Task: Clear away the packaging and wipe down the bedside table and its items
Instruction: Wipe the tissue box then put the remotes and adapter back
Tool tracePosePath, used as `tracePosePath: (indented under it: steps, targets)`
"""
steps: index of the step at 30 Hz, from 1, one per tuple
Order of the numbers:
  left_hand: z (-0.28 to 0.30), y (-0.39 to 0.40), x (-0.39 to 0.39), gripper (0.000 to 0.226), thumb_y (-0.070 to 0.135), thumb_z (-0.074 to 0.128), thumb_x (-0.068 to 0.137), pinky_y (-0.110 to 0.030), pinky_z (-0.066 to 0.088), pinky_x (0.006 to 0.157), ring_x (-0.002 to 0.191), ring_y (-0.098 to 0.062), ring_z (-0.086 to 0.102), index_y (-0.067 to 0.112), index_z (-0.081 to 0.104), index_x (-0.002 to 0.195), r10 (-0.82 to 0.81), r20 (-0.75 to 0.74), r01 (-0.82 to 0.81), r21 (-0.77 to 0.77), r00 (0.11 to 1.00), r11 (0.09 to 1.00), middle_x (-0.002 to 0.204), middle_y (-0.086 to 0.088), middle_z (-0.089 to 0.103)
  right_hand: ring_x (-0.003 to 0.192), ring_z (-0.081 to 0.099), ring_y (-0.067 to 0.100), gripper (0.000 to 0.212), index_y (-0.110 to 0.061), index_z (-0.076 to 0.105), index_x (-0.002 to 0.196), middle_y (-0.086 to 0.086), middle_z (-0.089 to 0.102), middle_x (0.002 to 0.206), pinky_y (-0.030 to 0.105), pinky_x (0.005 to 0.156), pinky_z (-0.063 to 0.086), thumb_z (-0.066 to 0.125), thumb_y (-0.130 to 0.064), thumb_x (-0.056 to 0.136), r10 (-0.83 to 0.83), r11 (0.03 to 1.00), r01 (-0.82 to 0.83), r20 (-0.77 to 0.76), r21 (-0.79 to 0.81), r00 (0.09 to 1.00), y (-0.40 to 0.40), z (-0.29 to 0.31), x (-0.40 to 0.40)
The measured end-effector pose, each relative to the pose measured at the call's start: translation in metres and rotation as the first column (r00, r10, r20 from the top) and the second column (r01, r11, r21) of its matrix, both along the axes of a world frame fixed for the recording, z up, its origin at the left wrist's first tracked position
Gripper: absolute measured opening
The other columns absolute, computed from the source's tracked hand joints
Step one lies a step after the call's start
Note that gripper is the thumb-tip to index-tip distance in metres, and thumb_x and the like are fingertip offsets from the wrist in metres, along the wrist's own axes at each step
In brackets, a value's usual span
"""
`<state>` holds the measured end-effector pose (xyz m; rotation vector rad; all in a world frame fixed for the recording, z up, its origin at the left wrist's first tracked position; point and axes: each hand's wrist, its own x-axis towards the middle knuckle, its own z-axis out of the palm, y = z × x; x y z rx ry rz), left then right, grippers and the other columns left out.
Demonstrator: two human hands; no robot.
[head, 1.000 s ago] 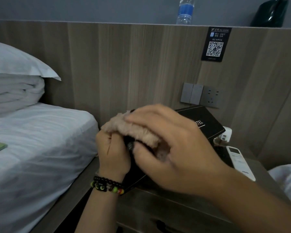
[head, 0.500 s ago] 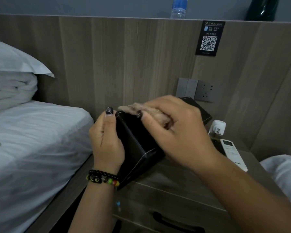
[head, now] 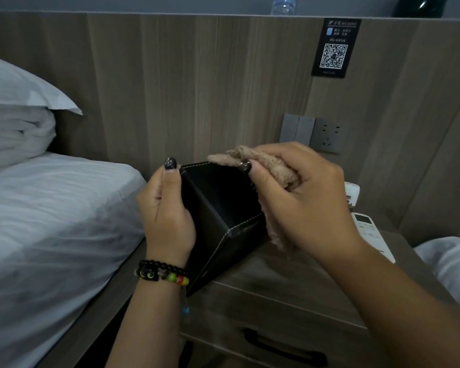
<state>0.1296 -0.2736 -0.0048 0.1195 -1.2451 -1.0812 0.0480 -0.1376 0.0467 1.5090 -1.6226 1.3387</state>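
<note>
A black leather box with white stitching is held tilted above the bedside table. My left hand, with a beaded bracelet on the wrist, grips the box's left side, thumb on its top corner. My right hand grips a brown fuzzy cloth and presses it against the box's upper right edge and right face. Most of the box's far side is hidden behind my right hand.
A white remote control lies on the table at the right, a white plug behind it. Wall switches and a socket sit on the wooden headboard. White beds flank the table. A drawer handle shows below.
The box has been turned so its dark end face points at me. The cloth slid from the box's near top toward its upper right edge. My left thumb now shows on the top corner.
</note>
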Motion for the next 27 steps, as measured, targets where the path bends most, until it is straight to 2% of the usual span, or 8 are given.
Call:
tracePosePath:
  steps: [5, 8, 10, 12, 17, 19, 23, 27]
  targets:
    - [-0.003, -0.010, -0.002, 0.047, -0.002, 0.032, 0.087, -0.014, 0.041, 0.060, 0.060, 0.004, 0.048, 0.025, 0.059, 0.060, -0.123, -0.062, 0.124, 0.013, 0.991, 0.992, 0.057, 0.019, 0.056, 0.095, 0.065, 0.013, 0.020, -0.013, 0.073, 0.103, 0.000, 0.069, 0.100, 0.033, 0.081, 0.052, 0.066, -0.024, 0.088, 0.105, 0.990, -0.090, -0.141, 0.108, 0.984, -0.013, 0.001, 0.035]
    - [-0.001, -0.005, 0.000, 0.030, 0.002, 0.036, 0.090, -0.011, 0.037, 0.059, 0.060, 0.006, 0.045, 0.010, 0.050, 0.066, -0.050, -0.041, 0.049, -0.009, 0.998, 0.999, 0.061, 0.016, 0.053, 0.091, 0.065, 0.009, 0.017, -0.014, 0.074, 0.101, -0.002, 0.071, 0.096, 0.026, 0.082, 0.051, 0.068, -0.024, 0.088, 0.086, 0.994, -0.076, -0.120, 0.083, 0.989, -0.015, 0.008, 0.025]
    - [-0.001, -0.003, 0.001, 0.031, 0.010, 0.039, 0.095, -0.015, 0.033, 0.054, 0.057, 0.004, 0.039, 0.009, 0.047, 0.065, -0.023, -0.025, 0.024, 0.003, 0.999, 1.000, 0.061, 0.012, 0.045, 0.087, 0.063, 0.000, 0.013, -0.021, 0.073, 0.099, -0.008, 0.071, 0.092, 0.014, 0.080, 0.048, 0.067, -0.025, 0.088, 0.021, 0.997, -0.017, -0.054, 0.069, 0.998, -0.014, 0.014, 0.008]
    - [-0.001, -0.001, 0.000, 0.039, 0.013, 0.040, 0.097, -0.015, 0.027, 0.050, 0.052, 0.004, 0.032, 0.015, 0.036, 0.059, 0.001, -0.021, -0.001, 0.013, 1.000, 1.000, 0.053, 0.020, 0.037, 0.081, 0.062, -0.007, 0.011, -0.031, 0.071, 0.097, -0.020, 0.068, 0.083, 0.004, 0.073, 0.043, 0.067, -0.026, 0.088, -0.049, 0.995, 0.044, 0.056, 0.089, 0.997, -0.014, 0.018, -0.013]
    - [-0.001, -0.001, 0.000, 0.043, 0.008, 0.038, 0.099, -0.012, 0.025, 0.048, 0.049, 0.004, 0.029, 0.020, 0.029, 0.058, 0.051, -0.011, -0.051, -0.008, 0.999, 0.999, 0.048, 0.021, 0.033, 0.074, 0.061, -0.004, 0.009, -0.028, 0.073, 0.091, -0.019, 0.065, 0.073, 0.010, 0.068, 0.043, 0.065, -0.029, 0.088, -0.193, 0.981, 0.180, 0.223, 0.079, 0.955, -0.016, 0.022, -0.040]
    - [-0.001, -0.002, 0.000, 0.042, 0.007, 0.037, 0.098, -0.012, 0.026, 0.049, 0.049, 0.005, 0.029, 0.020, 0.030, 0.058, 0.047, -0.007, -0.047, -0.010, 0.999, 0.999, 0.048, 0.021, 0.034, 0.078, 0.062, -0.002, 0.012, -0.024, 0.074, 0.096, -0.015, 0.068, 0.081, 0.012, 0.071, 0.047, 0.065, -0.027, 0.089, -0.135, 0.989, 0.124, 0.139, 0.087, 0.981, -0.017, 0.020, -0.021]
    - [0.000, -0.001, 0.002, 0.048, 0.004, 0.037, 0.093, -0.013, 0.035, 0.055, 0.056, 0.006, 0.041, 0.027, 0.052, 0.055, -0.021, -0.059, 0.021, -0.012, 0.998, 1.000, 0.053, 0.022, 0.048, 0.090, 0.064, 0.011, 0.021, -0.017, 0.072, 0.103, -0.003, 0.070, 0.096, 0.032, 0.078, 0.051, 0.063, -0.029, 0.089, -0.018, 0.991, 0.031, -0.099, 0.132, 0.995, -0.016, 0.013, 0.020]
    - [-0.001, 0.004, 0.005, 0.038, 0.003, 0.038, 0.093, -0.017, 0.024, 0.049, 0.052, 0.003, 0.028, 0.010, 0.035, 0.056, 0.073, -0.023, -0.073, -0.032, 0.997, 0.997, 0.051, 0.014, 0.030, 0.094, 0.063, 0.008, 0.020, -0.013, 0.072, 0.106, -0.001, 0.070, 0.100, 0.021, 0.085, 0.049, 0.065, -0.024, 0.090, -0.014, 0.998, 0.023, -0.148, 0.061, 0.989, -0.007, 0.007, 0.008]
